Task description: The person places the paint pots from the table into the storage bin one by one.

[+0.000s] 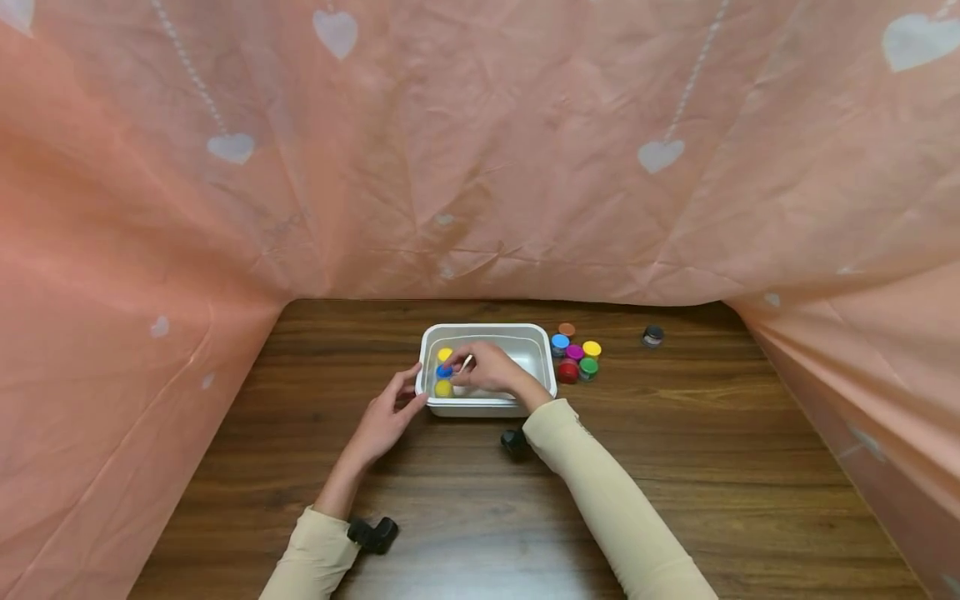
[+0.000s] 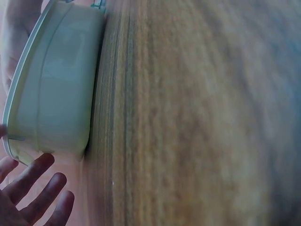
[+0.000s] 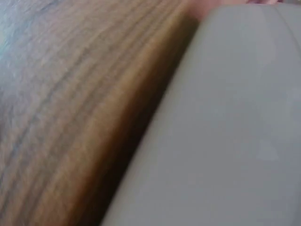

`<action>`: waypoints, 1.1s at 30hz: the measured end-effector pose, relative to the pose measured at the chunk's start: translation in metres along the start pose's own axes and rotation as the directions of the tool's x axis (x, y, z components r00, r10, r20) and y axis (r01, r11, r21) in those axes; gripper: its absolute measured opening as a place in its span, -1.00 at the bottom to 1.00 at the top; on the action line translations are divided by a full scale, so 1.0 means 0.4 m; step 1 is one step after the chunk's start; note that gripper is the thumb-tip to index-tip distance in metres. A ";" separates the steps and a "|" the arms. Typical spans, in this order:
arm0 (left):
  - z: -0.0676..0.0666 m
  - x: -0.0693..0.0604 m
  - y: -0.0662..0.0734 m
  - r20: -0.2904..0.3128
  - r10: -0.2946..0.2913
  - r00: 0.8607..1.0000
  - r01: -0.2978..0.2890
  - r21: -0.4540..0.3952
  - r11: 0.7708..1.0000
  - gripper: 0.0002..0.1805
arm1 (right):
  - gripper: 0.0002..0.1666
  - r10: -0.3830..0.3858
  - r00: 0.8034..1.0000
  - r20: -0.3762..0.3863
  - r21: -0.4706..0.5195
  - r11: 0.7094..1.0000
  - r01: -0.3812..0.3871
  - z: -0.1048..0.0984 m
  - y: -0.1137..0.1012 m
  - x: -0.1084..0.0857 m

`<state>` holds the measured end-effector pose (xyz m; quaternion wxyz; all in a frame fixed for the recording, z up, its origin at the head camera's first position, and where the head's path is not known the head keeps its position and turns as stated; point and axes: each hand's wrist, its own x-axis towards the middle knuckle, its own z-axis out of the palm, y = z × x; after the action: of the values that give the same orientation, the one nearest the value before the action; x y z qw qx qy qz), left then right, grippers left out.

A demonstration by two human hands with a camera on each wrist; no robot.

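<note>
A white rectangular tub (image 1: 491,407) stands on the table. Along its left end inside sit small jars: a yellow-lidded jar (image 1: 446,355), a blue-lidded jar (image 1: 444,372) and a second yellow-lidded jar (image 1: 443,388). My right hand (image 1: 487,367) reaches into the tub beside them and pinches a small jar with a white lid (image 1: 467,363), largely hidden by the fingers. My left hand (image 1: 387,418) touches the tub's left end, thumb near the front corner; its fingers (image 2: 40,197) look straight and spread in the left wrist view. The right wrist view shows mostly the tub's outer wall (image 3: 221,132).
Right of the tub several small jars cluster, among them a light-blue-lidded jar (image 1: 560,342), a green-lidded jar (image 1: 588,367) and a red jar (image 1: 567,371). A black-lidded jar (image 1: 652,337) stands apart farther right. A pink curtain (image 1: 480,167) hangs behind and at both sides.
</note>
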<state>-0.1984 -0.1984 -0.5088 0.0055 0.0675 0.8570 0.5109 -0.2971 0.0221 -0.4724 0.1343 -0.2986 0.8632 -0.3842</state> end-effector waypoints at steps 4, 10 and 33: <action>0.002 0.009 0.003 0.002 0.004 1.000 -0.004 -0.004 1.000 -0.39 | -0.70 -0.029 0.999 -0.033 -0.030 0.999 0.028 -0.036 -0.007 -0.011; 0.003 0.009 0.004 0.002 0.003 1.000 -0.003 0.002 1.000 -0.37 | -0.68 -0.031 0.997 -0.065 -0.026 0.999 0.030 -0.087 -0.010 -0.046; -0.001 -0.002 0.008 0.014 -0.006 1.000 0.006 0.004 1.000 -0.38 | -0.61 0.203 0.916 -0.346 0.052 0.979 -0.198 -0.301 0.189 -0.302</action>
<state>-0.1971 -0.1971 -0.5059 0.0129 0.0687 0.8581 0.5087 -0.2886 0.2068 -0.4479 0.0200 -0.1345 0.8962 -0.4223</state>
